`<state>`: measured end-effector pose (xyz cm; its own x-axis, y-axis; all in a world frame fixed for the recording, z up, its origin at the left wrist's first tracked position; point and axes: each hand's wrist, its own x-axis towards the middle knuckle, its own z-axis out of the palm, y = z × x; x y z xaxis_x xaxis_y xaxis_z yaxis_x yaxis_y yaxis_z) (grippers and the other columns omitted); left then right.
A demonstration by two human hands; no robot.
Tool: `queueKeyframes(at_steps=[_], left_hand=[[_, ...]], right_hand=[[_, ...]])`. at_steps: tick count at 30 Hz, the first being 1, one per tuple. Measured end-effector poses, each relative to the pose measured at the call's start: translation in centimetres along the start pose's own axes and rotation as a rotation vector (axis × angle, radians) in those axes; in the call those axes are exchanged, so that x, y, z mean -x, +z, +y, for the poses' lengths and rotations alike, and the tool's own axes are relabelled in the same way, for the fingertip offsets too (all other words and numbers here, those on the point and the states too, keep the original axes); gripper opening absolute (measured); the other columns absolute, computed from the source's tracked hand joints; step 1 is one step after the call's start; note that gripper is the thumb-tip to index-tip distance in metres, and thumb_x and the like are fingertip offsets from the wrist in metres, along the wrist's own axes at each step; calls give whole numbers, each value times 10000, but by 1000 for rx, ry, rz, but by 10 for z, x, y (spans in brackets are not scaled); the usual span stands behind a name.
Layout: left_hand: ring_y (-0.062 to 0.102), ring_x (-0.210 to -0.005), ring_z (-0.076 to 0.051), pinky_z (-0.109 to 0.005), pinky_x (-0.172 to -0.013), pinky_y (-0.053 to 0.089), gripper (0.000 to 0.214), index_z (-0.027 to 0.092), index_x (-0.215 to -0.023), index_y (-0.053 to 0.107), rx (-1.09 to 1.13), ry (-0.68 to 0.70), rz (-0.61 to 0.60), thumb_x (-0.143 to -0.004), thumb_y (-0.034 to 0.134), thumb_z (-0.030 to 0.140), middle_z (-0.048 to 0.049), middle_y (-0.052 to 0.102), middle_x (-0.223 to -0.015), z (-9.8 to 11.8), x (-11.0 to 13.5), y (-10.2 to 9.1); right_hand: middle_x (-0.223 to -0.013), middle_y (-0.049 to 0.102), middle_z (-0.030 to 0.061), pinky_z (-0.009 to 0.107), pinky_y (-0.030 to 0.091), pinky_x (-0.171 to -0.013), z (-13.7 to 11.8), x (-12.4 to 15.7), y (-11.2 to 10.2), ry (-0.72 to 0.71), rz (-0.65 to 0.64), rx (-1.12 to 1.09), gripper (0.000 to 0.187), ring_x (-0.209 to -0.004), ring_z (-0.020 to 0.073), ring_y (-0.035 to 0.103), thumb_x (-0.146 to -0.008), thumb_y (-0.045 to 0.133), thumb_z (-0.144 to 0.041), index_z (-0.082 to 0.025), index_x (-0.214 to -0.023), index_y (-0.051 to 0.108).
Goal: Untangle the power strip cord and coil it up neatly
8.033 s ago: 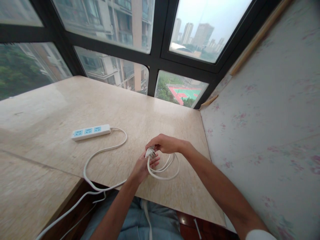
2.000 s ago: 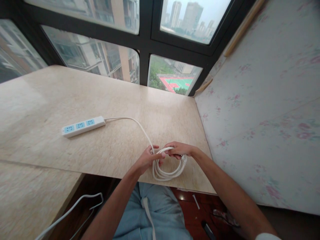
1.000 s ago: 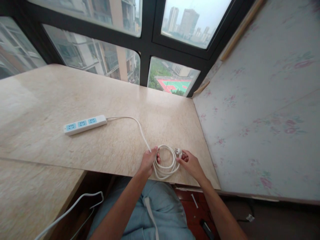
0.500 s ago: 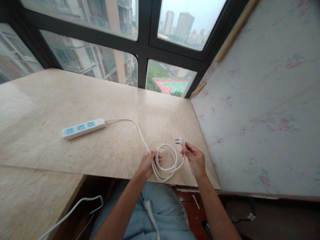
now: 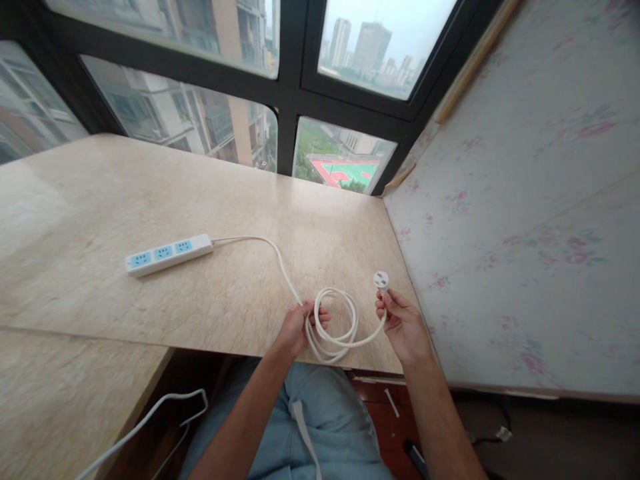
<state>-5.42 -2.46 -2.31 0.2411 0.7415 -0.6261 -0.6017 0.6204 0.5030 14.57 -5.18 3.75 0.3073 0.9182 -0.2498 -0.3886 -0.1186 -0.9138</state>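
A white power strip [image 5: 168,253] with blue sockets lies on the beige marble sill [image 5: 150,200]. Its white cable [image 5: 270,250] runs right to a coil [image 5: 336,327] near the front edge. My left hand [image 5: 299,327] grips the coil's left side, fingers through the loops. My right hand [image 5: 404,327] holds the cable just below the white plug [image 5: 381,280], which points up and away from the coil, to its right.
Dark-framed windows [image 5: 295,100] run along the back of the sill. A floral-papered wall [image 5: 525,220] closes the right side. Another white cable [image 5: 150,417] hangs below the sill at left. My legs in light blue trousers [image 5: 320,427] are under the front edge.
The loose cable has been gathered into a coil by the front edge. In the last second my right hand pulled the plug end out to the right, away from the coil.
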Motion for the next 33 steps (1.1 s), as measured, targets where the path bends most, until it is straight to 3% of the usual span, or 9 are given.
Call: queueKeyframes(at_steps=[8,14,19,25,29,33], left_hand=[[653,-555,-164,-262,-508,539,69,106,-805,570,-14,-7,2,-846,525,138,-89,668,-696,0,0,0],[634,-543,-152,-263,-507,535,74,110,-772,568,11,14,-63,-835,543,140,-80,652,-683,-1,-1,-1],[646,-579,-154,-260,-536,540,63,97,-794,597,-17,-4,-63,-826,553,128,-80,657,-695,1,1,-1],[617,-538,-139,-241,-498,509,88,79,-802,615,-19,-22,-90,-822,536,111,-78,645,-666,2,1,-1],[549,-443,-117,-244,-455,477,170,85,-777,606,-16,-17,-80,-863,477,153,-61,613,-615,2,3,0],[490,-396,-108,-251,-429,447,397,106,-744,578,38,-66,-108,-954,375,375,-48,575,-567,4,3,1]], right_hand=[[-911,649,55,190,576,-615,12,-7,-15,105,-41,-44,240,-690,104,612,-679,770,-227,-176,-906,710],[-930,646,55,168,589,-647,1,-16,-29,116,-119,0,268,-722,101,632,-719,747,-246,-197,-978,697],[-907,670,35,168,577,-627,1,-12,-14,112,-70,31,303,-677,87,629,-645,813,-266,-185,-918,708],[-854,692,54,281,570,-604,32,-14,2,110,-12,170,424,-622,131,628,-540,856,-329,-147,-886,692],[-864,694,63,312,536,-588,47,-19,-2,39,-23,379,471,-640,157,611,-617,793,-402,-146,-999,692],[-1005,689,79,310,512,-637,49,-21,0,-150,-140,587,391,-743,176,609,-747,695,-414,-189,-1065,706]])
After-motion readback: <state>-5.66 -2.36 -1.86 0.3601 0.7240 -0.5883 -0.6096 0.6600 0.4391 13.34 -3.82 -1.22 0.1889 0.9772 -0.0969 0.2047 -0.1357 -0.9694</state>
